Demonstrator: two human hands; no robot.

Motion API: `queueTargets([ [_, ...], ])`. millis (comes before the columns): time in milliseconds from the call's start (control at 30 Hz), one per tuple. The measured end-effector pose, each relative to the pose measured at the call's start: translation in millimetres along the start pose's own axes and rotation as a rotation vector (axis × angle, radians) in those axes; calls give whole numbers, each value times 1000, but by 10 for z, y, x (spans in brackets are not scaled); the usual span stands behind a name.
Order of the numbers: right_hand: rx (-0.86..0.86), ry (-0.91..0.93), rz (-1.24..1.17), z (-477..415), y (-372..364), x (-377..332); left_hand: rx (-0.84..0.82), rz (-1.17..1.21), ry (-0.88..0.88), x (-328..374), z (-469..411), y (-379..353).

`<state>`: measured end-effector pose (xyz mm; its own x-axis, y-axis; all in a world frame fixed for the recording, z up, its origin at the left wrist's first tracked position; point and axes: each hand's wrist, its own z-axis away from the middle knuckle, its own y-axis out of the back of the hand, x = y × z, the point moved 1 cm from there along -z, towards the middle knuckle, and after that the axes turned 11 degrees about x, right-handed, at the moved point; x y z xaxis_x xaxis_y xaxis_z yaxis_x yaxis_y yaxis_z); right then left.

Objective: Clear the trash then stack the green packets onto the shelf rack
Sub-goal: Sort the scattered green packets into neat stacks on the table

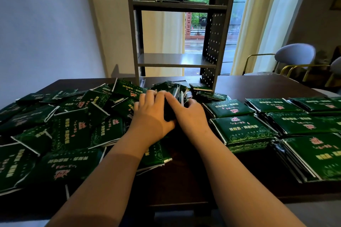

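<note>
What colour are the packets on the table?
Dark green packets with pale lettering; head view.

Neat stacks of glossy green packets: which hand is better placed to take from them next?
Right, probably. The right hand lies beside the nearest neat stack of glossy green packets; the left hand sits toward the loose heap. Both grip a dark bundle, though.
</note>
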<state>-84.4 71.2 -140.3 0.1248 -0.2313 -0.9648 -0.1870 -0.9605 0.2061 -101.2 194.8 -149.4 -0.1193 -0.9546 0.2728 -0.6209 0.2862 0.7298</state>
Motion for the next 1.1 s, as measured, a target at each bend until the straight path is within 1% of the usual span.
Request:
queueTargets([
  [167,33,-88,-155,-23,41,17,4,232,-43,1,27,45],
  [267,45,-102,-250,4,63,-15,-15,430,22,19,39,95],
  [300,46,-99,-288,18,83,-26,-1,527,80,23,34,106],
  [333,45,-91,-321,35,101,-40,52,614,140,27,27,124],
  [400,55,-40,-344,54,127,-57,190,699,272,-6,-11,146],
  [433,63,-4,-335,67,137,-66,216,744,354,-30,-33,161],
  [500,64,44,-335,90,143,-90,166,908,537,-53,-69,184],
  [567,38,75,-392,114,148,-111,111,1017,660,-55,-89,188],
  [667,-19,97,-437,125,143,-127,99,1037,713,-83,-89,218],
  [800,-51,74,-318,83,109,-72,58,1053,764,-146,-69,221],
  [933,-114,58,-230,38,71,-11,88,964,673,-143,-38,211],
  [1033,-137,101,-237,26,88,4,110,975,629,-162,-36,203],
  [1100,-120,107,-254,13,90,18,126,959,582,-148,-27,221],
])
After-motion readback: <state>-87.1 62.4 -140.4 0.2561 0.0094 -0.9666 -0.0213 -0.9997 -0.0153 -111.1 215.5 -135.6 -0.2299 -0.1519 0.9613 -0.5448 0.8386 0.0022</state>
